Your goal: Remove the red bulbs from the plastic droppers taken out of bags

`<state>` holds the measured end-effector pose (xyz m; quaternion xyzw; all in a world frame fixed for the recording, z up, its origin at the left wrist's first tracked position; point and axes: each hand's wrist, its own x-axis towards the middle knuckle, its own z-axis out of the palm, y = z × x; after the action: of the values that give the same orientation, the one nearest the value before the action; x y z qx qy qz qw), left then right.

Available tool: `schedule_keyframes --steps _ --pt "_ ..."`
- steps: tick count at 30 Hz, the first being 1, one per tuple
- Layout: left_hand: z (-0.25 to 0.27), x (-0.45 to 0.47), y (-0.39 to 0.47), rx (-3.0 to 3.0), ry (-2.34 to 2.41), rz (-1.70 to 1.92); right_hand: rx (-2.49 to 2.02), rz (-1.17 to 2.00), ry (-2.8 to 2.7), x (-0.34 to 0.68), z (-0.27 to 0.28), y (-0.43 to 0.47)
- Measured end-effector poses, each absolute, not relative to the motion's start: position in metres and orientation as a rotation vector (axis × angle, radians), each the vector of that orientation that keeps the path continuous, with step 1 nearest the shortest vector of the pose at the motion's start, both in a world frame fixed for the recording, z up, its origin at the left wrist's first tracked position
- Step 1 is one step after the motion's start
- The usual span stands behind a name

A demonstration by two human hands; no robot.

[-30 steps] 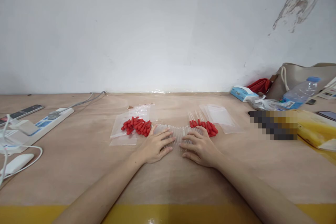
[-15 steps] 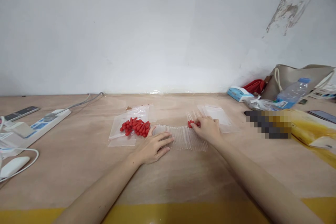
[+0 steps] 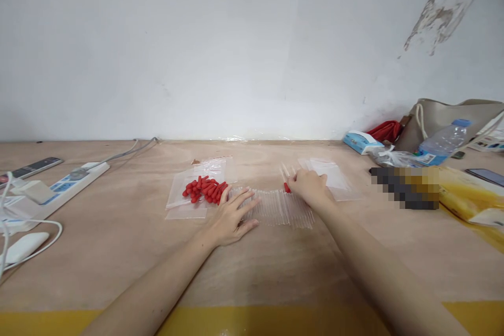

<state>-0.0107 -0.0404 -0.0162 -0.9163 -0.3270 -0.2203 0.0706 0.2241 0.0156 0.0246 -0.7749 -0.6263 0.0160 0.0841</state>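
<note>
At a plywood counter (image 3: 118, 252), a person's left hand (image 3: 230, 218) lies flat, fingers spread and grasping nothing, pressing on the near-left end of a row of clear glass tubes (image 3: 275, 206) laid side by side at the counter's middle, apparently to keep the row from rolling. The right hand (image 3: 311, 188) reaches past the row's far edge, fingers curled down over a small cluster of assembled droppers (image 3: 286, 181) with red bulbs; whether they have closed on one cannot be told. Loose red rubber bulbs (image 3: 205, 190) lie heaped on clear plastic bags (image 3: 189, 189) just left of the tubes, within the left hand's reach, and another clear bag (image 3: 331, 173) lies beside the right hand. A power strip (image 3: 66, 185) lies well apart at left, a water bottle (image 3: 443, 144) at right
</note>
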Motion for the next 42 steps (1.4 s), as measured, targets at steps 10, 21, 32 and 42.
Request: schedule_keyframes --steps 10,21,32,42 --pt "-0.015 0.002 -0.048 -2.479 -0.999 -0.962 -0.993 -0.408 -2.229 0.223 -0.014 -0.062" --pt "-0.015 0.008 -0.058 -2.520 -0.931 -0.881 -1.006 -0.431 -2.163 0.212 -0.025 -0.070" --pt "-0.021 0.004 -0.057 -2.561 -0.909 -0.930 -0.994 -0.432 -2.141 0.218 -0.029 -0.072" --pt "-0.027 0.001 -0.038 -2.491 -1.134 -1.185 -1.194 -0.067 -1.583 0.267 -0.018 -0.039"
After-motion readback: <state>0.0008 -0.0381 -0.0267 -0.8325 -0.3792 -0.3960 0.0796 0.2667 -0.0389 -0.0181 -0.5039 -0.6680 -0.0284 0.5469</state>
